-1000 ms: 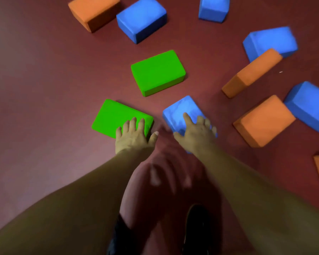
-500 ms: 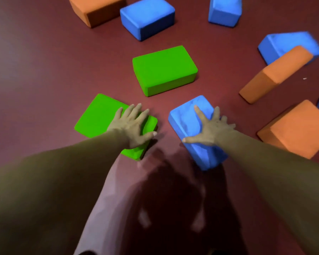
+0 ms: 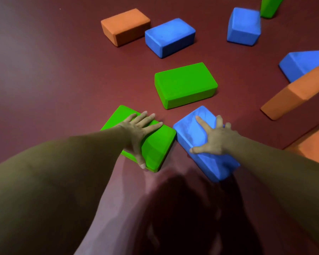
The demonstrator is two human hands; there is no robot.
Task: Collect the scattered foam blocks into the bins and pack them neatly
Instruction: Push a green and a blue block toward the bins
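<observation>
**Two blocks under the hands, eight more to fetch**

The person bends over a dark red floor (image 3: 44, 89) with one hand on each of two foam blocks. The left hand (image 3: 136, 133) lies on the near green block (image 3: 160, 142), fingers stretched across its top and thumb hooked down its near side, so it grasps that edge. The right hand (image 3: 217, 140) spans the near blue block (image 3: 210, 166). Its thumb is at one long edge, the index finger straight on top, and the outer fingers bent over the opposite edge, grasping it across its width. Both blocks lie flat on the floor, just beside each other.

To lift well, I judge each hand should centre itself on its block first. The left grip sits toward one side, so that block may tip. Foam gives, so a firm squeeze across the narrow width should hold better than a corner pinch.

Ten blocks are in view:

- **Green, three:** the grasped one, the middle green block (image 3: 184, 85) and the far green block (image 3: 269, 6), which is cut off by the top edge.
- **Blue, four:** the grasped one, the far blue block (image 3: 169, 36), the upright blue block (image 3: 244, 26) and the right blue block (image 3: 306, 61).
- **Orange, three:** the far orange block (image 3: 125, 26), the tilted orange block (image 3: 298, 91) and the near orange block (image 3: 315, 142).

No bins show.
</observation>
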